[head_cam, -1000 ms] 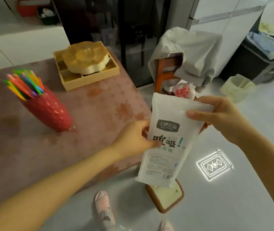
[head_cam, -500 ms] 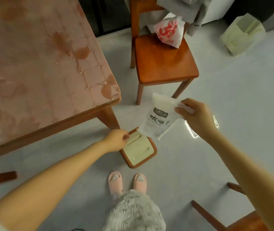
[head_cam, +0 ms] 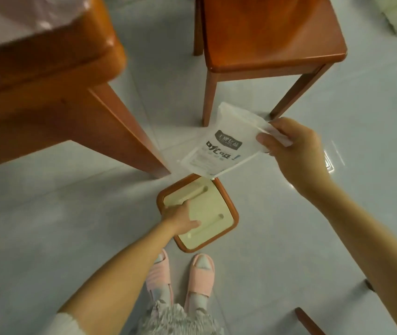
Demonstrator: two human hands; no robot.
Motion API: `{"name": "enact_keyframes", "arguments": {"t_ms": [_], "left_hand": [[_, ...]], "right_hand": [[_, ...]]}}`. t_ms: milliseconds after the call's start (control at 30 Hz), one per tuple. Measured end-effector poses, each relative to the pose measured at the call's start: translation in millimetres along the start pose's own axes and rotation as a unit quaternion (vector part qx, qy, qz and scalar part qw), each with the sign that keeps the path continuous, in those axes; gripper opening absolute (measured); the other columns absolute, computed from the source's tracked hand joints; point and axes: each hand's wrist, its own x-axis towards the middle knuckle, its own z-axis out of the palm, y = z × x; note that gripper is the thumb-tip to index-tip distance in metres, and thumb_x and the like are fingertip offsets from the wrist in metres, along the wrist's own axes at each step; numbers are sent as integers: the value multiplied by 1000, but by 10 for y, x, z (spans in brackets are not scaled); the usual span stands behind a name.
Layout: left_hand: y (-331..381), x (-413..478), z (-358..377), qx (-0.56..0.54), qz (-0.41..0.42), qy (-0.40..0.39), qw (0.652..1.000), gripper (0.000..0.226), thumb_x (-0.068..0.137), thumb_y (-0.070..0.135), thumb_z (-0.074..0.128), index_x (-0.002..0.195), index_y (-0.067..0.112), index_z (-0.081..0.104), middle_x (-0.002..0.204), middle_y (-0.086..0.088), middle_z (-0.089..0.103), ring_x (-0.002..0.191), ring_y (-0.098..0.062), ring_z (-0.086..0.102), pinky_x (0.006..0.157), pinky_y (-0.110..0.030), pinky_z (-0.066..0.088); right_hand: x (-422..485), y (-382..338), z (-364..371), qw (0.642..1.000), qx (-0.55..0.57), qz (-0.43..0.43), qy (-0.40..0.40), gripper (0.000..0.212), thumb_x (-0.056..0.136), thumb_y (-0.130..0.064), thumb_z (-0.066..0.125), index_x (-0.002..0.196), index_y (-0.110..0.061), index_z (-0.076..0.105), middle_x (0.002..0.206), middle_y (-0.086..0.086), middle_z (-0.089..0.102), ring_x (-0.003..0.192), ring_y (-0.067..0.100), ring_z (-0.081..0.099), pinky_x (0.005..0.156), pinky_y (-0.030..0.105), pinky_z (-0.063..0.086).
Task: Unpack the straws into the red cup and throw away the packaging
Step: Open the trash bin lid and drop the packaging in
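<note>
A white straw package (head_cam: 219, 151) with dark printed letters hangs flat and tilted just above the far edge of a small floor bin (head_cam: 229, 201), which has a brown rim and a cream lid (head_cam: 207, 209). My right hand (head_cam: 291, 146) pinches the package by its top corner. Lower down, my left hand (head_cam: 180, 218) rests on the near left part of the lid with its fingers bent against it. The lid lies flat. Neither the red cup nor the straws are in view.
A wooden table leg (head_cam: 125, 131) slants down just left of the bin. A wooden chair (head_cam: 265, 32) stands behind it. My feet in pink slippers (head_cam: 201, 274) are right in front of the bin. Another chair's leg (head_cam: 308, 320) shows at bottom right.
The view has dropped from the tabletop to the floor. My left hand has let go of the package and moved onto the bin lid; my right hand has lowered the package over the bin.
</note>
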Motion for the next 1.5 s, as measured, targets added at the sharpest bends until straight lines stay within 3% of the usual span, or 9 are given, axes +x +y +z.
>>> {"name": "enact_keyframes", "arguments": {"t_ms": [100,267,433,767,1033,1167,1333,1400,1500], "left_hand": [[-49,189,191,-25,2,-46,999,88,81,62,50,144,13,15,149,-10,32,134,-30,32,107,-40,26],[-115,257,233,-33,38,-68,996,73,80,64,49,135,18,37,136,-6,49,124,-29,44,103,-39,32],[-144,155,214,50,102,63,992,37,84,59,45,75,24,54,90,-3,69,88,-25,60,76,-35,33],[-309,12,423,55,120,121,984,29,91,39,48,110,21,58,111,0,67,103,-24,58,90,-33,37],[-484,50,460,114,164,126,972,39,93,41,44,129,25,47,126,1,60,112,-24,55,93,-35,36],[-621,79,512,98,163,120,974,43,91,46,45,132,31,46,126,2,61,113,-25,53,96,-36,39],[-623,19,468,82,166,116,976,45,93,47,40,136,34,40,141,12,45,123,-19,40,100,-33,24],[-608,-12,457,91,171,107,975,49,91,52,39,137,34,37,144,11,41,125,-19,37,101,-35,24],[-589,-29,440,94,179,92,975,61,85,61,40,139,32,31,145,8,39,127,-19,34,104,-37,23]], "right_hand": [[81,170,27,998,51,32,10,4,86,-15,64,87,-18,63,74,2,63,72,28,63,69,40,53],[176,249,64,996,85,26,-27,9,88,-12,63,84,-18,59,73,-14,59,61,1,61,55,8,44],[283,236,229,990,52,4,-130,1,86,-13,65,87,-13,64,77,1,64,66,9,63,65,24,54],[67,373,1383,878,-279,-143,-361,20,94,-25,52,107,-18,65,108,1,67,102,25,59,76,31,42],[-272,629,2309,775,-463,-161,-399,23,91,-2,48,99,-12,67,107,3,66,96,21,63,62,27,42],[-345,823,2581,771,-452,-66,-444,27,96,-18,47,118,-16,61,119,2,62,111,23,54,90,32,44],[-223,853,2498,637,-584,-64,-499,50,95,-44,38,141,-25,40,147,-2,37,140,27,24,116,43,16],[-192,854,2449,625,-591,-94,-501,51,95,-45,39,141,-24,40,151,1,34,142,27,21,117,42,14],[-190,918,2463,717,-476,-100,-500,43,98,-21,42,138,-3,42,148,14,38,139,26,29,104,11,30]]}}
